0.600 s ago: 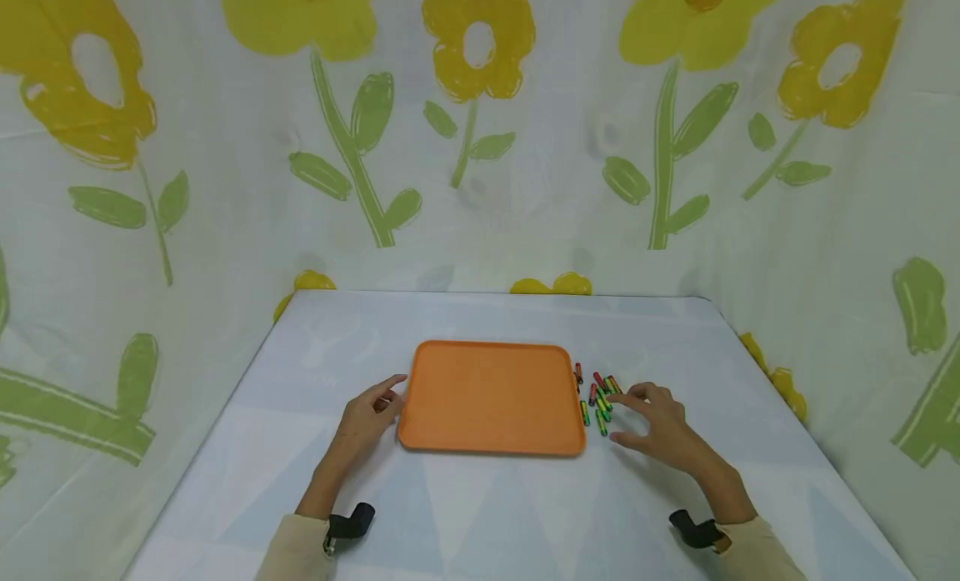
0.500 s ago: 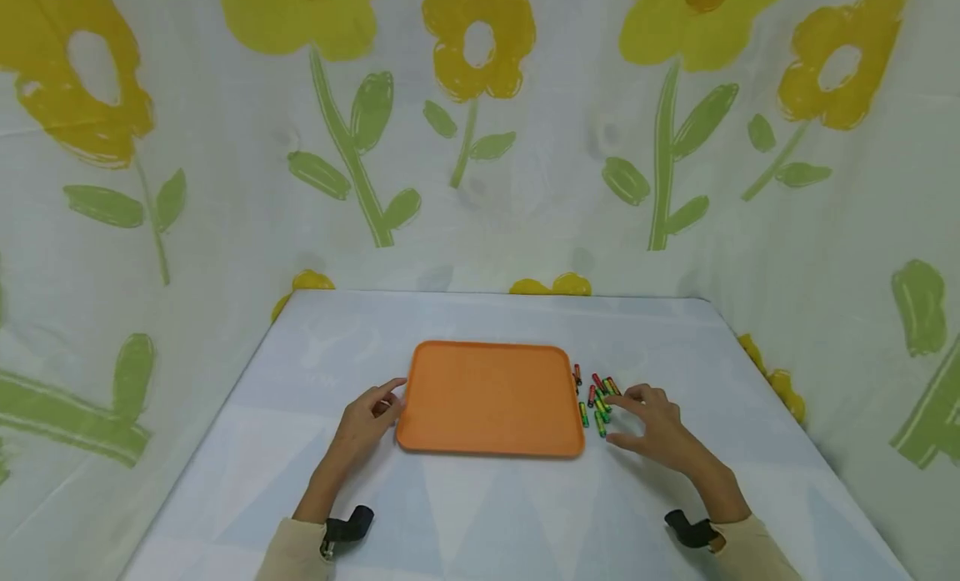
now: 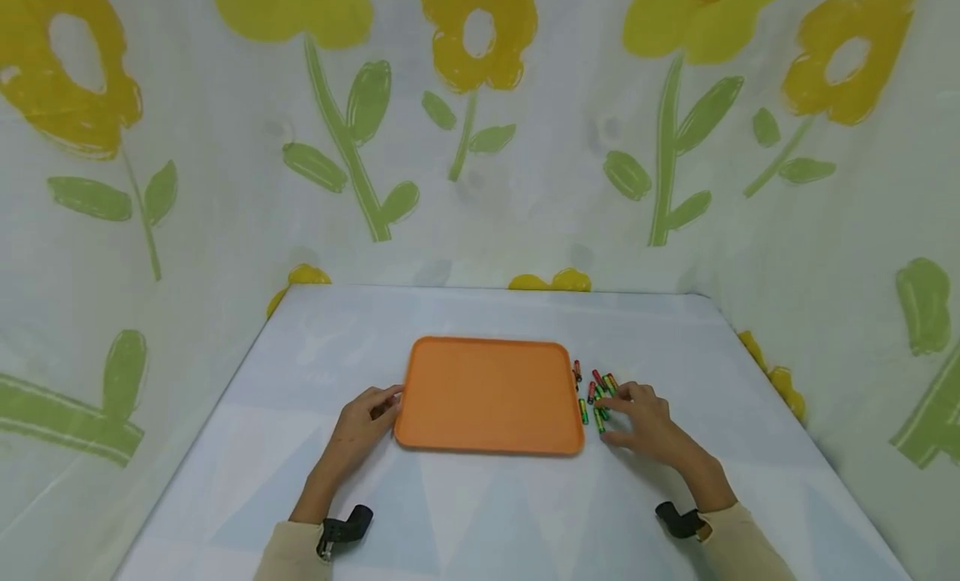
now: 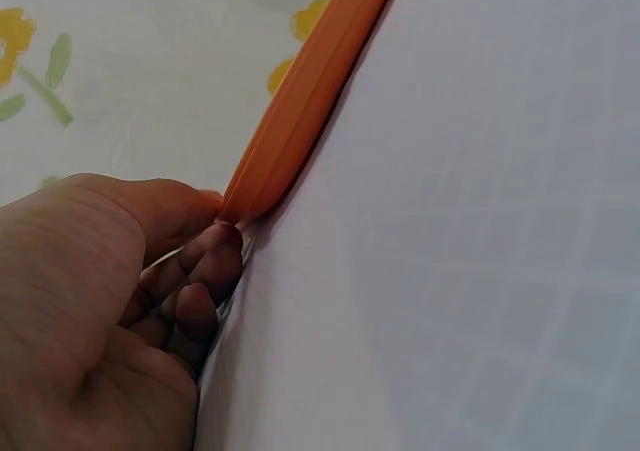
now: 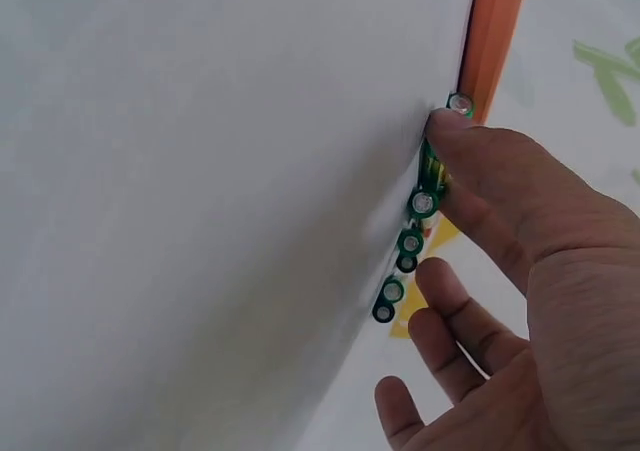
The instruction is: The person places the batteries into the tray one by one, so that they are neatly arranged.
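An orange tray [image 3: 487, 395] lies flat on the table. At its left side is my left hand [image 3: 362, 424], its fingertips at the tray's rim [image 4: 290, 121] and its other fingers loosely bent. Several small batteries lie bunched along the tray's right edge, among them a green one [image 3: 583, 411] and a red one [image 3: 597, 378]. Over this bunch my right hand [image 3: 647, 423] spreads thumb and index finger apart; the thumb partly covers the batteries in the right wrist view, where round metal battery ends [image 5: 423, 203] show. Whether it touches any of them I cannot tell.
The pale table [image 3: 495, 514] carries a faint triangle pattern. Behind it and at both sides hangs a white cloth [image 3: 540, 206] printed with yellow flowers. A black wrist mount [image 3: 348, 527] sits on the left wrist, another mount [image 3: 678, 520] on the right.
My right hand has moved slightly left, closer over the batteries. The left hand has stayed at the tray's rim. The head view has shifted a little.
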Demonstrator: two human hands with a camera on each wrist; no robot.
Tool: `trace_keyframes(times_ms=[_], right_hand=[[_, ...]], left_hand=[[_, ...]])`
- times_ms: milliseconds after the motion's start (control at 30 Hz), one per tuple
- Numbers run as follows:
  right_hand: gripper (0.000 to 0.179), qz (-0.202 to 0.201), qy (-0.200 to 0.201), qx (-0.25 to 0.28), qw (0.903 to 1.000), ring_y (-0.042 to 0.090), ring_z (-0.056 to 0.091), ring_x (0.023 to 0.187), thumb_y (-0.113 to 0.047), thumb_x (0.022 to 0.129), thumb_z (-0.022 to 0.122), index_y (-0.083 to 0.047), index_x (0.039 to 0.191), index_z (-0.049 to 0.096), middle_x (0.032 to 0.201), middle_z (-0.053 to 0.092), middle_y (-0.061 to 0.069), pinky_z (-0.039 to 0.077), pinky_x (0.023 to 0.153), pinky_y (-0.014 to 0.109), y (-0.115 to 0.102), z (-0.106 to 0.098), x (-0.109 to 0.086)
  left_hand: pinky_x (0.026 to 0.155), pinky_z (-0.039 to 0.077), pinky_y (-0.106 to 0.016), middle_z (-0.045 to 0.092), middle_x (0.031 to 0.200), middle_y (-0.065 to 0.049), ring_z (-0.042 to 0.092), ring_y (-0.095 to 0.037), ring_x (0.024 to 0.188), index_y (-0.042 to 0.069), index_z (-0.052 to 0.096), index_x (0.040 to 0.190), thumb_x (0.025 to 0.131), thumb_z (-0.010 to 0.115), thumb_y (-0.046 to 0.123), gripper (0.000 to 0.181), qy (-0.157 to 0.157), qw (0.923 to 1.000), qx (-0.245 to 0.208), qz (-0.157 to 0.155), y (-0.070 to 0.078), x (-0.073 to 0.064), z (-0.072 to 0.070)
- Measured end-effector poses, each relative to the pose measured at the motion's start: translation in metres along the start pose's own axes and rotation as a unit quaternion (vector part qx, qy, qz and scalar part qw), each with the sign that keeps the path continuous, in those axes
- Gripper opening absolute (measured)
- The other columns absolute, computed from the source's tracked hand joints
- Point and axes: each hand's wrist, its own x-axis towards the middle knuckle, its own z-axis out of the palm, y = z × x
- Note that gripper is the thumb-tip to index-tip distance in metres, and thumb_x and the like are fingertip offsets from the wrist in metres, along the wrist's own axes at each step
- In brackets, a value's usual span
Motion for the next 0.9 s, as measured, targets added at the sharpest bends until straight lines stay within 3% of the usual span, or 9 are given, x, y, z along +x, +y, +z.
trace_keyframes(times_ms=[233, 567, 767, 900], right_hand=[[0.039, -0.003, 0.021, 0.018, 0.9996, 0.027, 0.041, 0.105, -0.018, 0.078, 0.088, -0.010, 0.113, 0.075, 0.109, 0.050, 0.003, 0.029, 0.086, 0.051, -0.005, -0.003, 0.003], [0.043, -0.029, 0.078, 0.064, 0.9945, 0.022, 0.039, 0.100, -0.018, 0.077, 0.089, -0.006, 0.115, 0.074, 0.103, 0.049, 0.005, 0.028, 0.078, 0.042, -0.017, 0.001, 0.009], [0.044, -0.011, 0.073, 0.096, 0.9927, 0.021, 0.041, 0.096, -0.020, 0.076, 0.089, -0.007, 0.115, 0.073, 0.099, 0.051, 0.007, 0.034, 0.078, 0.039, -0.029, 0.003, 0.017], [0.044, 0.018, 0.058, 0.099, 0.9932, 0.017, 0.042, 0.084, -0.021, 0.080, 0.087, -0.009, 0.118, 0.071, 0.086, 0.046, 0.000, 0.038, 0.069, 0.032, -0.037, 0.003, 0.022]], left_hand=[[0.071, 0.045, -0.026, 0.060, 0.096, 0.001, 0.051, -0.015, 0.083, 0.008, 0.065, 0.134, 0.097, 0.068, 0.012, 0.038, -0.002, 1.0000, -0.007, -0.004, 0.001, -0.001, 0.000], [0.070, 0.044, -0.026, 0.060, 0.095, 0.003, 0.050, -0.014, 0.081, 0.011, 0.065, 0.136, 0.098, 0.068, 0.016, 0.038, 0.000, 0.9999, -0.010, -0.006, -0.004, 0.000, 0.000], [0.071, 0.045, -0.026, 0.059, 0.095, 0.002, 0.051, -0.015, 0.082, 0.011, 0.066, 0.134, 0.097, 0.069, 0.014, 0.038, 0.001, 0.9998, -0.018, -0.007, -0.004, 0.000, -0.001], [0.071, 0.045, -0.025, 0.060, 0.095, 0.002, 0.051, -0.015, 0.082, 0.010, 0.065, 0.135, 0.097, 0.068, 0.013, 0.038, -0.002, 0.9996, -0.027, -0.007, -0.003, 0.000, 0.000]])
